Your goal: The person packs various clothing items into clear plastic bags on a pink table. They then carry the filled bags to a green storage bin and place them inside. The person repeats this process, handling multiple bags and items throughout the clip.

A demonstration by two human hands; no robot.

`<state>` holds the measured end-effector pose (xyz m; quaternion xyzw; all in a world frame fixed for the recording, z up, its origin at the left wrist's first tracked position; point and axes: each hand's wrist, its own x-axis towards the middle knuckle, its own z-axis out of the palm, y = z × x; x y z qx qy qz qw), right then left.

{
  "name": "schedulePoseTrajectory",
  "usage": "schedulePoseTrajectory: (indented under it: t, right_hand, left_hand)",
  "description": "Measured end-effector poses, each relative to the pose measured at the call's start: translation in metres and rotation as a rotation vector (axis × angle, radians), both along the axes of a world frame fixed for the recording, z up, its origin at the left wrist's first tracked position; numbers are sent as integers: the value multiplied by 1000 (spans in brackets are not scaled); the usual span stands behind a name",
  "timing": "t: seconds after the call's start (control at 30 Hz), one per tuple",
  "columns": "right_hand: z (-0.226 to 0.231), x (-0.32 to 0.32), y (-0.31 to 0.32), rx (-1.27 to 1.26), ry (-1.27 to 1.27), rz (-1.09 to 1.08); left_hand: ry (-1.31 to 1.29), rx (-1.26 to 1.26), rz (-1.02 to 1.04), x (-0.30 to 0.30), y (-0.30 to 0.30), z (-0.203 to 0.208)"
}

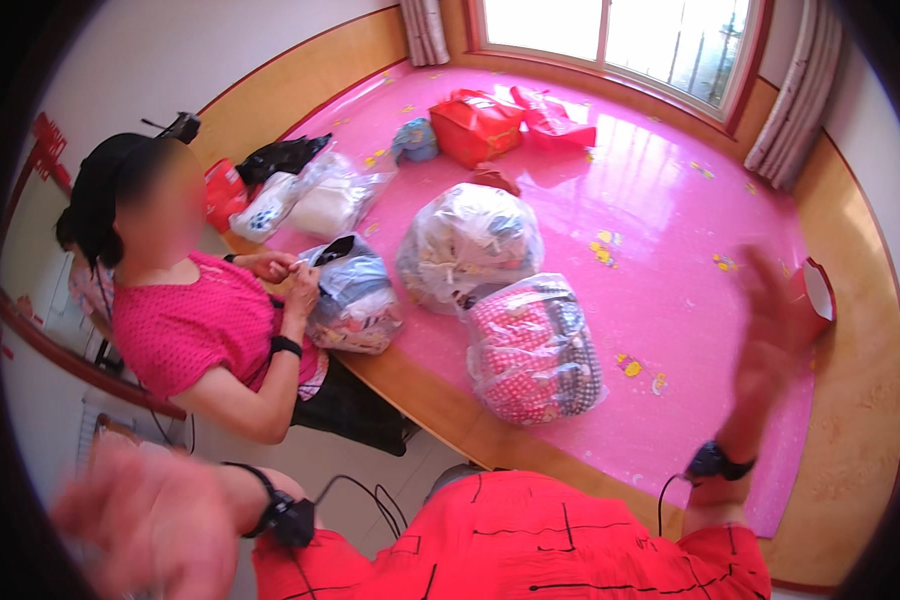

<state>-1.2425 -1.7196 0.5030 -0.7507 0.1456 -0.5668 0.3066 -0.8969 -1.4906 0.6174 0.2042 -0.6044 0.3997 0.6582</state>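
Note:
My left hand (155,525) is raised at the lower left, blurred by motion, fingers apart and nothing visible in it. On the right, my right hand (765,330) is held up over the pink mat (660,420), also blurred, its fingers stretched out and holding nothing. Between them on the mat lies a clear plastic bag of folded pink-and-white and dark checked cloth (530,350). Just behind it stands a rounder clear bag stuffed with fabric (470,245). Neither hand touches these bags.
At left a person in a pink top (205,320) handles the top of a clear bag of clothes (355,300). Farther back are white plastic bags (335,195), a black bag (285,155), a blue cap (415,140) and red bags (475,130). A wooden edge (420,405) borders the mat.

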Motion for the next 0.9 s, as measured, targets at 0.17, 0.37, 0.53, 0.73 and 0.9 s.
schedulePoseTrajectory:
  t: [0.17,0.37,0.53,0.73,0.9]
  right_hand:
    - [-213,89,-13,260,664,-23]
    - [-266,170,13,66,1033,-88]
    - [-301,177,3,16,1138,-199]
    - [-311,107,-27,215,1289,-424]
    - [-329,37,-52,404,1336,-623]
  left_hand:
    - [450,991,9,41,-17,-95]
    - [349,1749,65,64,-63,-268]
    - [552,2143,-15,62,-52,-377]
    - [434,2150,4,77,-89,-430]
    - [312,1745,223,96,-184,-438]
